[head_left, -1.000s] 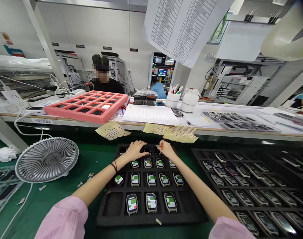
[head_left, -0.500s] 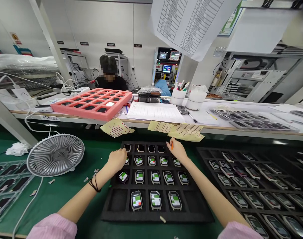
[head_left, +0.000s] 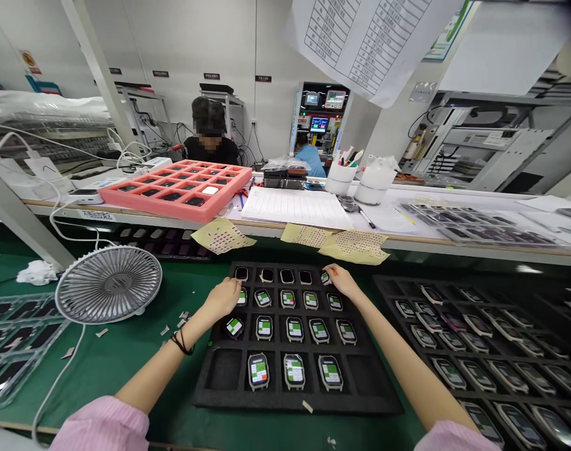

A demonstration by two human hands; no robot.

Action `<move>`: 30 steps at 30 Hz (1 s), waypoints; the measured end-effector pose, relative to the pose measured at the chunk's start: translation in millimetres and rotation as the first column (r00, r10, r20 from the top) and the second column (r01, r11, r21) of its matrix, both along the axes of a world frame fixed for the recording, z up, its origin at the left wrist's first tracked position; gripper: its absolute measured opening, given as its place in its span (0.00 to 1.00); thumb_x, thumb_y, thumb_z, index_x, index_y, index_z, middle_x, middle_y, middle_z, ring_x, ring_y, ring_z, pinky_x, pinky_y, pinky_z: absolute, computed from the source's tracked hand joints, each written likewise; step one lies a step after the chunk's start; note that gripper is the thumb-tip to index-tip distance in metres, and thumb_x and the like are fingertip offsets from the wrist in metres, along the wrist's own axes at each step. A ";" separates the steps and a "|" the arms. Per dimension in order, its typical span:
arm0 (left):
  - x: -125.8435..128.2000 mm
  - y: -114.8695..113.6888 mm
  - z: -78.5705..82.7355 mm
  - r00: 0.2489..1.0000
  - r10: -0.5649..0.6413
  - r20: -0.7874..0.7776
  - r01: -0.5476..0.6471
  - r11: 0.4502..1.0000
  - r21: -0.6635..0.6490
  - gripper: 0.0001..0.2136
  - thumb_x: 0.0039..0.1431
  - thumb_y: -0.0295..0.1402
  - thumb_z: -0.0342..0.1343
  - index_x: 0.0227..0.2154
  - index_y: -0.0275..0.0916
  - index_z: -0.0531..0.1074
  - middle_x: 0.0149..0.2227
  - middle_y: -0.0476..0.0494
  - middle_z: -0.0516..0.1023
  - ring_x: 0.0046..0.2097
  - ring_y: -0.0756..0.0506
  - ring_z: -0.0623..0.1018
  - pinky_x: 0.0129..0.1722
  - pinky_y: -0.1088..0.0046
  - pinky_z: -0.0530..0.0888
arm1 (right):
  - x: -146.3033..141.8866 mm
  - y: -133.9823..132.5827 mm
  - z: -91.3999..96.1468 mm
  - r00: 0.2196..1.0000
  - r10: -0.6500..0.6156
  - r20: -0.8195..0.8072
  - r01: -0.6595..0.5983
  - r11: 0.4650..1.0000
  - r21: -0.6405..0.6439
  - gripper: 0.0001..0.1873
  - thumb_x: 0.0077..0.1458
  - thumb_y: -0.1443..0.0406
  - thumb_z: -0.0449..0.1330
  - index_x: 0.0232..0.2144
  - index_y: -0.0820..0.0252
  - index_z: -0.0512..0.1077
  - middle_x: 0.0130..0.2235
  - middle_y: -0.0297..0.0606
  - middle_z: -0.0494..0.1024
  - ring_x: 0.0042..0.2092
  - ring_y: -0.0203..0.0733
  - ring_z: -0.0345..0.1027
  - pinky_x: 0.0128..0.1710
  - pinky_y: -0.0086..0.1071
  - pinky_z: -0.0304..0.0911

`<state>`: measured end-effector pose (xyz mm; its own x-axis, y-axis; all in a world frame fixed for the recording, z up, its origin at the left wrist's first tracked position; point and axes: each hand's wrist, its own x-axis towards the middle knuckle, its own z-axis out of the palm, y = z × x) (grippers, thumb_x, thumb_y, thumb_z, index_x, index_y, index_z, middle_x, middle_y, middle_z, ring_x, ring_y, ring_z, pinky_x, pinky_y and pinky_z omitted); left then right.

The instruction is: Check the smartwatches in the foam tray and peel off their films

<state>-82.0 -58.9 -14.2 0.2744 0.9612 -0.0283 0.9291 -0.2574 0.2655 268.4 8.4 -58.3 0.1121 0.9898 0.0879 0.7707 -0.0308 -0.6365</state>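
Observation:
A black foam tray [head_left: 299, 401] lies before me, its compartments holding several smartwatches [head_left: 294, 329], many with green-and-white screens lit. The top-row watches [head_left: 287, 276] left of my right hand have dark screens. My right hand [head_left: 340, 280] is at the tray's top right corner, fingertips closed on a lit smartwatch [head_left: 325, 277] in that corner compartment. Something orange shows at its fingers. My left hand [head_left: 223, 297] is over the upper left edge, fingers curled beside a dark watch [head_left: 241, 274] and partly covering a lit one below; what they grip is hidden.
Another black tray [head_left: 384, 289] of watches sits to the right. At left are a grey fan [head_left: 109, 285] and a clear tray [head_left: 13, 351]. A pink foam tray [head_left: 210, 210], paper sheets [head_left: 292, 210] and a pen cup [head_left: 340, 178] occupy the shelf; a person [head_left: 210, 141] sits beyond.
My right hand has shifted slightly, and a lit watch now shows at its fingertips in the top right corner. The left hand stays at the tray's left edge. The view has shifted a little.

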 end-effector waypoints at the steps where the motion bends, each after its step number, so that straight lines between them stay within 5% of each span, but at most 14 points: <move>1: -3.4 0.1 0.0 1.000 -0.011 0.024 0.011 1.000 -0.007 0.18 0.65 0.30 0.33 0.35 0.33 0.70 0.37 0.30 0.74 0.44 0.36 0.74 0.42 0.61 0.71 | 1.0 0.1 -1.4 1.000 0.000 -0.030 0.000 1.000 0.005 0.09 0.57 0.66 0.51 0.33 0.58 0.72 0.39 0.42 0.80 0.41 0.46 0.74 0.38 0.33 0.63; 8: -18.2 -7.2 -4.5 0.953 -0.095 0.286 0.115 0.992 -0.055 0.17 0.66 0.38 0.32 0.37 0.41 0.66 0.39 0.44 0.76 0.41 0.43 0.76 0.41 0.70 0.70 | 3.6 -6.5 -3.7 0.956 0.034 -0.291 -0.008 0.996 0.091 0.07 0.54 0.63 0.53 0.31 0.57 0.70 0.38 0.41 0.78 0.40 0.47 0.73 0.39 0.36 0.63; 15: -11.1 -4.8 -2.0 0.954 -0.032 0.297 0.034 0.999 -0.001 0.15 0.61 0.39 0.40 0.33 0.39 0.71 0.39 0.41 0.78 0.43 0.39 0.75 0.44 0.65 0.68 | -9.2 -17.8 5.4 0.777 0.129 -0.616 -0.094 0.992 0.088 0.23 0.49 0.47 0.54 0.36 0.59 0.67 0.22 0.33 0.72 0.21 0.40 0.68 0.15 0.28 0.53; 20: -5.5 -17.2 -2.6 0.872 0.071 0.484 -0.051 0.997 -0.054 0.15 0.61 0.39 0.44 0.38 0.39 0.74 0.39 0.44 0.80 0.40 0.41 0.78 0.41 0.68 0.71 | -32.6 -27.4 13.6 0.650 0.160 -0.743 -0.166 0.984 0.066 0.22 0.46 0.49 0.60 0.35 0.60 0.68 0.21 0.32 0.71 0.19 0.38 0.68 0.13 0.26 0.51; 26: -2.4 -18.7 -17.2 0.742 0.149 0.653 -0.085 0.988 -0.129 0.18 0.61 0.40 0.45 0.49 0.37 0.69 0.48 0.39 0.77 0.51 0.41 0.75 0.51 0.65 0.70 | -65.3 -36.1 21.0 0.547 0.181 -0.817 -0.265 0.964 0.036 0.17 0.47 0.53 0.62 0.33 0.60 0.69 0.20 0.31 0.72 0.19 0.37 0.69 0.12 0.24 0.50; 30: -7.9 -19.7 -20.4 0.764 0.077 0.640 0.038 0.986 -0.165 0.23 0.57 0.38 0.51 0.56 0.37 0.61 0.57 0.36 0.69 0.57 0.41 0.70 0.54 0.64 0.68 | -81.3 -41.4 27.8 0.492 0.179 -0.852 -0.314 0.949 0.018 0.16 0.48 0.54 0.62 0.34 0.60 0.69 0.20 0.32 0.73 0.19 0.37 0.69 0.13 0.24 0.51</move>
